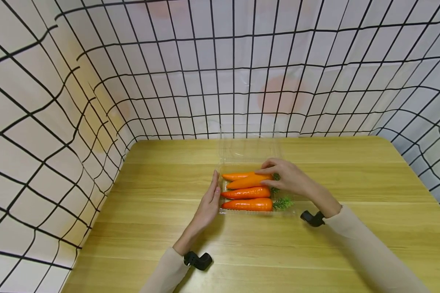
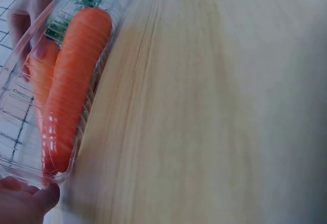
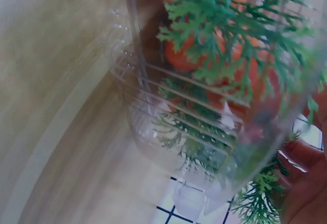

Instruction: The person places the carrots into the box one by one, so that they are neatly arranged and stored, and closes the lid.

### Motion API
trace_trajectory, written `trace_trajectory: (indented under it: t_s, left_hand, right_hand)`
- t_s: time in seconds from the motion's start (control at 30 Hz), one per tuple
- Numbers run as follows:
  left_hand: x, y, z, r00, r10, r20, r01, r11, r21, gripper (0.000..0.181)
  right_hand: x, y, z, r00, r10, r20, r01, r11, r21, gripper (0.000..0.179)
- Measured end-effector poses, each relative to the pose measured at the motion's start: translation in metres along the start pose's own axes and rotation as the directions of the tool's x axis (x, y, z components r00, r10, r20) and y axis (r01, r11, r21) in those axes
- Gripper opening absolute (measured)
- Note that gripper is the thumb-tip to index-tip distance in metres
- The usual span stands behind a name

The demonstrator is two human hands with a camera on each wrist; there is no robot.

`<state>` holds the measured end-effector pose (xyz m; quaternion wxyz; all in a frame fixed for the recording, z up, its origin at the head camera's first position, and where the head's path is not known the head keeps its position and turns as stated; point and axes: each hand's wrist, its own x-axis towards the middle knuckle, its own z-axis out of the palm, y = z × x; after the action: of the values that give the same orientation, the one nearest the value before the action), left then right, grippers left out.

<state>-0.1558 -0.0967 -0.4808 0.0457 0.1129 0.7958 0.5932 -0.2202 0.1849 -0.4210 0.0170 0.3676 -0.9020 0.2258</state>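
Observation:
A clear plastic clamshell box (image 1: 258, 212) lies with its lid raised at the back, and several orange carrots sit side by side in it. My left hand (image 1: 210, 200) rests against the box's left end, fingers straight along the wall. With fingers and thumb, my right hand (image 1: 287, 176) pinches the thick end of a lighter orange carrot (image 1: 246, 182), which lies over the rearmost one. A glossy carrot (image 1: 247, 204) with a leafy green top (image 1: 283, 203) lies along the front wall. In the right wrist view, green leaves (image 3: 219, 35) crowd the box's right end.
The box stands on a wooden table (image 1: 154, 228). Black wire grid (image 1: 205, 85) backed by white sheeting encloses the table at the back and both sides. The transparent lid (image 1: 247, 148) stands up behind the carrots. Each wrist wears a black camera mount (image 1: 199, 260).

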Motion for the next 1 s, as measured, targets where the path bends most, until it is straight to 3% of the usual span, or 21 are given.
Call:
trace_trajectory:
  t_s: [0.57,1.0]
  left_hand:
    - [0.0,0.0,0.0,1.0,-0.006,0.005,0.006,1.0,-0.004,0.057]
    - [0.001,-0.001,0.0,1.0,-0.004,0.0,0.004,1.0,-0.002,0.057]
  right_hand:
    - [0.003,0.0,0.012,0.998,-0.067,-0.007,0.067,0.996,0.052,0.037]
    - [0.005,-0.001,0.011,0.999,-0.031,0.007,0.031,0.993,0.11,0.038]
